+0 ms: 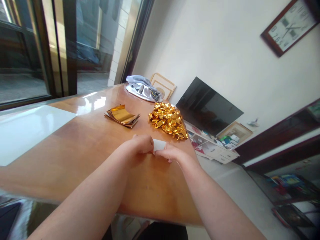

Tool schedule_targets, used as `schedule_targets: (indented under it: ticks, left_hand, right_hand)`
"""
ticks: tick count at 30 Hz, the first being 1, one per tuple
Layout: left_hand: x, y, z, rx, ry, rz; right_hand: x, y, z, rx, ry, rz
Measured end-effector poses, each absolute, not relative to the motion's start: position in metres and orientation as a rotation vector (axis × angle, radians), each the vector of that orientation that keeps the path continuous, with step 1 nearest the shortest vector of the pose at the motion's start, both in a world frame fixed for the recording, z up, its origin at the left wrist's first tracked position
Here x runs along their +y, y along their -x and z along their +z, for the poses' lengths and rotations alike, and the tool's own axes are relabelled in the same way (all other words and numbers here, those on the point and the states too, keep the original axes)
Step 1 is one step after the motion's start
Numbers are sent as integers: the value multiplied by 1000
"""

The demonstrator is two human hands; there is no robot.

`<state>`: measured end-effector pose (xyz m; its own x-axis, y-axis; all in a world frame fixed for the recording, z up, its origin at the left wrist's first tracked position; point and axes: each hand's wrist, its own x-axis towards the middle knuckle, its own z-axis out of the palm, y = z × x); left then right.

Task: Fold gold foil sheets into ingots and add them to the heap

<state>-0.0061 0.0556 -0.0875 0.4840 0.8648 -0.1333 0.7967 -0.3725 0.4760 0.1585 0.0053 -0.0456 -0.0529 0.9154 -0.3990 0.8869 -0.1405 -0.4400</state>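
My left hand [143,144] and my right hand [168,151] meet low over the wooden table, each closed on one side of a small piece of white paper [158,145]. The paper's pale face shows between them; its lower edge is hidden by my fingers. Beyond my left hand lies a stack of gold foil paper sheets [122,116], its top sheet curling up. A heap of folded gold foil pieces [168,120] sits just past my right hand, near the table's right edge.
The wooden table [95,146] carries a white sheet [32,130] at left and a pile of light cloth [142,88] at the far end. Beyond the right edge stand a television [207,105] and a white cabinet [217,151]. A glass door [60,50] borders the left.
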Motion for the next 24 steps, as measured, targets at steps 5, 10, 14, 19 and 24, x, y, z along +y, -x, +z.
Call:
schedule_targets:
  ticks: [5, 10, 14, 19, 24]
  left_hand:
    - [53, 6, -82, 1376, -2313, 179]
    - [52, 8, -77, 1351, -2368, 147]
    - [51, 8, -76, 1343, -2393, 131]
    - [47, 6, -75, 1348, -2395, 136]
    - [44, 6, -73, 1367, -2371, 137]
  right_hand:
    - [8, -156, -49, -1967, 2169, 947]
    - [9, -160, -43, -1915, 2169, 1026]
    - [10, -165, -41, -1884, 2157, 1087]
    - [11, -163, -42, -1911, 2172, 1059]
    - [10, -161, -40, -1942, 2174, 1088]
